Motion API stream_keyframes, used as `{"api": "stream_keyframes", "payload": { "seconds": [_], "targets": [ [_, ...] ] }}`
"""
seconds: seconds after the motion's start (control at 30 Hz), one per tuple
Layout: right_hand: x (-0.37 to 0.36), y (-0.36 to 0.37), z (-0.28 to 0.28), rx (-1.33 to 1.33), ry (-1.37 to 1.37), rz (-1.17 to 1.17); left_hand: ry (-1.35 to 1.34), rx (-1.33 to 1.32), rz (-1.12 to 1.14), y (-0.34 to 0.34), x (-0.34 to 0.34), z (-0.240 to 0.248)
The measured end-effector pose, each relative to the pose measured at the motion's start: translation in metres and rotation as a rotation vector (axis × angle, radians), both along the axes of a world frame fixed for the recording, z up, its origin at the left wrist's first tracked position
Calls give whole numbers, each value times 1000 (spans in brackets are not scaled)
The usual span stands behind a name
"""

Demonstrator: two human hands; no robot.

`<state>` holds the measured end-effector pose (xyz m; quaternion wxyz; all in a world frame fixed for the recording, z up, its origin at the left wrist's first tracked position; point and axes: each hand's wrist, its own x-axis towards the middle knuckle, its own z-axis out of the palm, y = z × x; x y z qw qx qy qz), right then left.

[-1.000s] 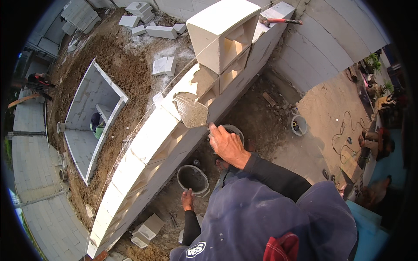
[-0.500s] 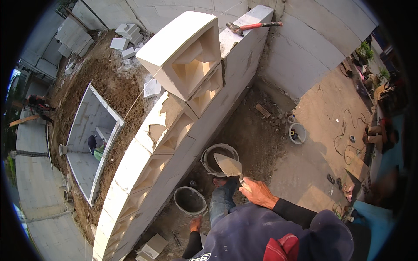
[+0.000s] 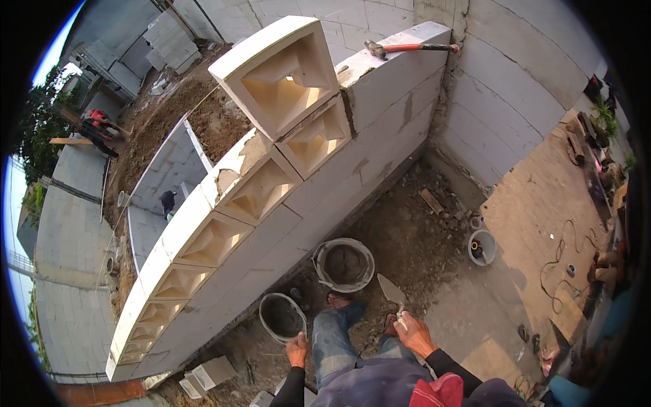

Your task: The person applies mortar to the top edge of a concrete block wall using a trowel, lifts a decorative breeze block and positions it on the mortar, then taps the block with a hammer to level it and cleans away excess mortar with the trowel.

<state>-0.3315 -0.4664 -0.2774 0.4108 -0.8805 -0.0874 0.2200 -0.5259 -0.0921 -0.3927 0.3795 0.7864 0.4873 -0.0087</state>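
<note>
One trowel (image 3: 390, 291) juts from our right hand (image 3: 415, 335), fingers (image 3: 407, 326) closed round its handle, long axis and tip slanting forward-left; what our left hand (image 3: 296, 350) holds, we cannot tell.

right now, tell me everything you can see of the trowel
The trowel has a flat, pointed blade, dull grey-tan and metal by its look, with a thin neck leading to a pale handle. The right hand grips that handle and hides part of it. The blade's tip points away from the person, toward the picture's upper left, and appears against the ground, right of the round bucket and apart from it. Any mortar on it is too small to tell.
</note>
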Motion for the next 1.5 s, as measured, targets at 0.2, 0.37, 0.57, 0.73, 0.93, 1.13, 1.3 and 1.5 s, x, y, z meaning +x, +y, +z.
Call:
{"api": "stream_keyframes", "payload": {
  "seconds": [0.2,0.37,0.57,0.73,0.93,1.13,1.3,1.5],
  "targets": [
    [-4,-24,-25,-99,119,72,108,51,71,-33,-31,28],
    [-6,-18,-57,-223,204,117,262,288,-22,-41,-52,31],
    [0,-34,-100,-193,179,133,86,69,78,-61,-20,11],
    [18,10,-141,-141,264,90,228,157,-145,-54,8,6],
    [-5,22,-182,-179,114,124,657,122,-306,-57,-14,-37],
    [-31,16,-218,-102,209,44,804,-22,-289,-59,16,-16],
    [-4,23,-196,-163,281,106,702,117,-320,-48,16,-28],
    [45,60,-212,-261,166,233,626,231,-318,-56,4,-49]
  ]
}}
